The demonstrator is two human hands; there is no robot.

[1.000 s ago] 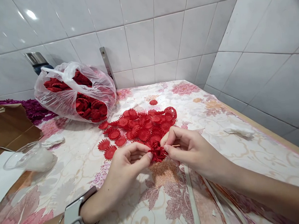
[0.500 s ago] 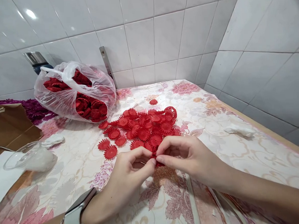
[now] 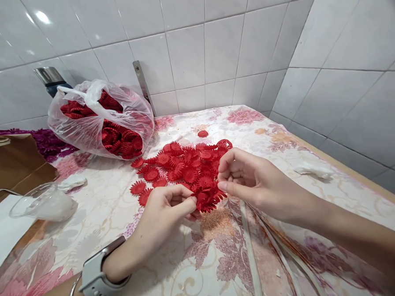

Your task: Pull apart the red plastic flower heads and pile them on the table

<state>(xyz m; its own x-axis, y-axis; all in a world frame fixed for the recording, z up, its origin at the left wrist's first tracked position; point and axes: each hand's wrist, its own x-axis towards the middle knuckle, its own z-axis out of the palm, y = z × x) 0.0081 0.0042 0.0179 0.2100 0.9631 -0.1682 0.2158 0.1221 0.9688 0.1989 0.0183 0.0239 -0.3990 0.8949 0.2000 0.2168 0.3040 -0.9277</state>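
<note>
My left hand (image 3: pixel 170 207), wearing a grey watch (image 3: pixel 104 270) and a bracelet, pinches the edge of a red petalled flower (image 3: pixel 208 200) between thumb and fingers. That flower is held in front of a heap of similar red flower discs (image 3: pixel 176 162) on the table. My right hand (image 3: pixel 248 176) is just right of the held flower, fingers curled and the thumb and index fingertips apart. Nothing shows between those fingertips, which are close to the heap's right edge.
A plastic bag (image 3: pixel 67 137) of red pieces leans by the tiled wall, with a bottle (image 3: pixel 50 78) behind it. At left are a clear cup (image 3: pixel 43 204), a cardboard box (image 3: pixel 16 166) and purple material (image 3: pixel 51 144). Thin strips (image 3: pixel 251 251) lie near the front; a crumpled white piece (image 3: pixel 314 172) at right.
The hands have moved apart, the right one lifting up and away. The red flower stays in my left hand and now shows more fully.
</note>
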